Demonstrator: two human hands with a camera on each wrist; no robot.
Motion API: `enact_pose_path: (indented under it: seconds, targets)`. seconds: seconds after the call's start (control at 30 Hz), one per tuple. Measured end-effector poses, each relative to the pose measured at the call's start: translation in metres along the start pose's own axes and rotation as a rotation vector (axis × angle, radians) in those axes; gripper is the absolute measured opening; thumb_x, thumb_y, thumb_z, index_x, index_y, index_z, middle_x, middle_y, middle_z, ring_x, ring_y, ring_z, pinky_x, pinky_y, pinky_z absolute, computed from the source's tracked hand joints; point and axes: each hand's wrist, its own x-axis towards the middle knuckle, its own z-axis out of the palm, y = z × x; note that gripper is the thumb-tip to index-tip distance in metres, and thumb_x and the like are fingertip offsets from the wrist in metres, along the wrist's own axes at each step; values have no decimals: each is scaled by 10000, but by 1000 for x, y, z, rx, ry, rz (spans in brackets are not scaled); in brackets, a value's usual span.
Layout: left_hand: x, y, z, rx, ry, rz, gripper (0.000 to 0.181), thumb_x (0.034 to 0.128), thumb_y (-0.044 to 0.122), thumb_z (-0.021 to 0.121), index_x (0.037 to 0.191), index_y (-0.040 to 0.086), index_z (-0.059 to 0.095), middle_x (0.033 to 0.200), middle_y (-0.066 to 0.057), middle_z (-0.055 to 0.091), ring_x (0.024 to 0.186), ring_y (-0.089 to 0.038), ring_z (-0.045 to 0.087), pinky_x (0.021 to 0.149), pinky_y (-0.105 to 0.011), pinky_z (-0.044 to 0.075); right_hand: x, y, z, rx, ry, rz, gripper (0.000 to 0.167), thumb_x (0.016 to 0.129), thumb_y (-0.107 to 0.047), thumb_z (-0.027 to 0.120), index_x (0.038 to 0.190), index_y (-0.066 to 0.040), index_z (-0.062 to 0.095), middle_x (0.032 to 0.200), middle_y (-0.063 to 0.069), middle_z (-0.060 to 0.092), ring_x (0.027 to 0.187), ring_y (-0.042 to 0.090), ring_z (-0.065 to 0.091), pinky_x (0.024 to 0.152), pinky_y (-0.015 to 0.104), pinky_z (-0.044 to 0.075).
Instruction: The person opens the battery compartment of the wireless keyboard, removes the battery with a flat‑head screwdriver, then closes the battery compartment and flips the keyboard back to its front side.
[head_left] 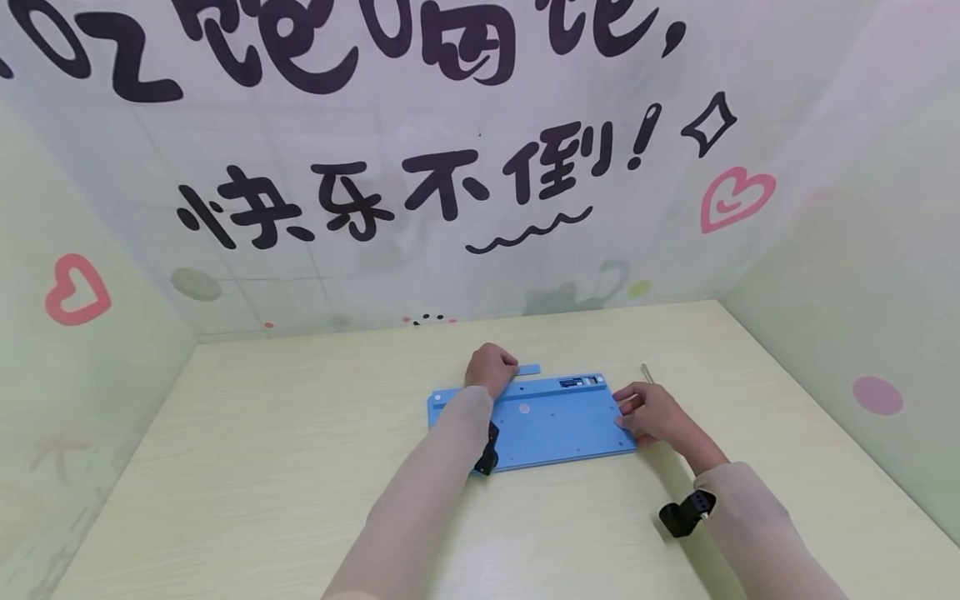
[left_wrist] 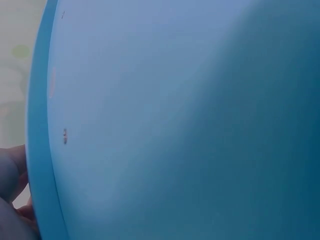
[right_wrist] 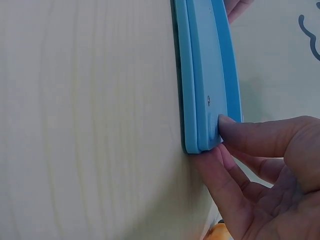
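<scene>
A blue keyboard (head_left: 555, 425) lies face down on the table, its battery compartment (head_left: 581, 382) uncovered at the far right corner with dark batteries showing. Beyond its far edge my left hand (head_left: 491, 369) pinches a small flat blue battery cover (head_left: 529, 369). The left forearm crosses over the keyboard's left part and hides some of it. At the right end my right hand (head_left: 651, 412) grips the keyboard, thumb on the upturned underside and fingers at the edge, as the right wrist view shows. The keyboard's underside (left_wrist: 150, 100) fills most of the left wrist view.
Behind the right hand, a thin metal shaft (head_left: 647, 372) lies on the table. An orange object (right_wrist: 218, 231), partly hidden, shows below that hand in the right wrist view. Printed walls (head_left: 450, 275) enclose the pale wood table (head_left: 262, 467) at the back and sides.
</scene>
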Motion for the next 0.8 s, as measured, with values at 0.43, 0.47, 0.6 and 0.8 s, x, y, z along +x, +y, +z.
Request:
enact_pose_path:
  seconds: [0.43, 0.47, 0.6, 0.8]
  targets:
    - [-2, 0, 0, -2, -1, -7, 118, 855, 160, 654, 917, 86, 723, 868, -26, 654, 860, -187, 580, 820, -346, 465, 0, 0, 1, 12, -6, 8, 356, 826, 3, 639, 1155, 59, 513, 919, 131, 533, 727, 220, 532, 571, 346, 519]
    - [-2, 0, -1, -2, 0, -9, 119, 856, 161, 654, 920, 87, 722, 870, -25, 653, 861, -185, 579, 822, -345, 464, 0, 0, 1, 11, -6, 9, 358, 826, 2, 639, 1155, 59, 513, 919, 131, 533, 726, 220, 532, 571, 346, 518]
    - [-4, 1, -2, -16, -4, -11, 124, 858, 163, 651, 930, 84, 715, 877, -27, 644, 869, -186, 569, 829, -344, 458, 1, 0, 1, 10, -5, 11, 359, 826, -2, 642, 1156, 57, 514, 915, 131, 531, 721, 220, 534, 570, 345, 516]
    - [-7, 2, -8, -60, -32, 18, 132, 862, 137, 643, 947, 57, 704, 896, -44, 631, 891, -201, 557, 837, -351, 453, 2, 2, 0, 1, -3, 10, 363, 826, -20, 649, 1156, 52, 518, 910, 129, 526, 718, 221, 530, 569, 342, 516]
